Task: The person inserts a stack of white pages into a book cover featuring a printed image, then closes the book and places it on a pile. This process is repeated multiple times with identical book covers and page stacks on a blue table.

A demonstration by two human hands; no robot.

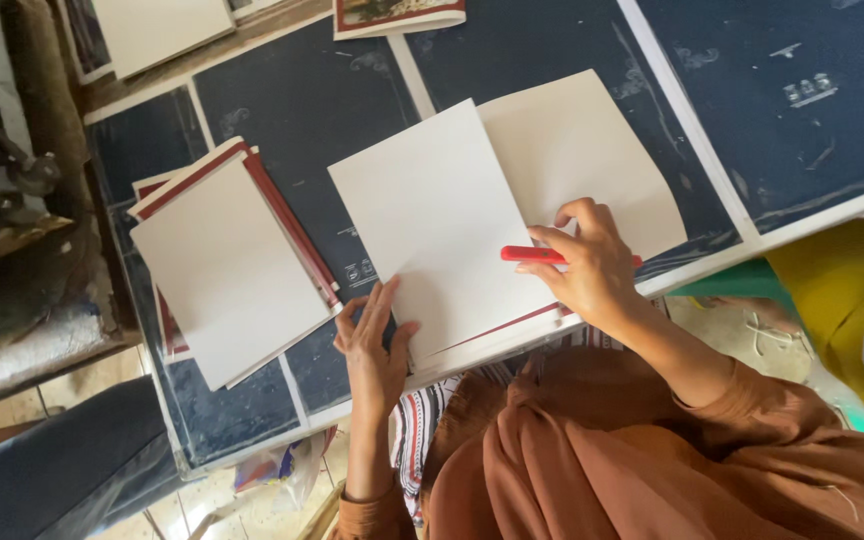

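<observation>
- A dark blue bench (332, 110) carries paper work, with a red-edged stack of sheets (227, 265) set aside at left.
- The left hand (372, 345) lies flat, fingers spread, pinning the white folded sheet (432, 215) at the near edge.
- The right hand (592, 265) grips a red tool (532, 254), pressed on the fold as if creasing.

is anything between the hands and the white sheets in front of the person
Nothing visible. The left hand lies flat on the near corner of the white sheets. The right hand, holding a red tool, rests directly on their right edge.
</observation>
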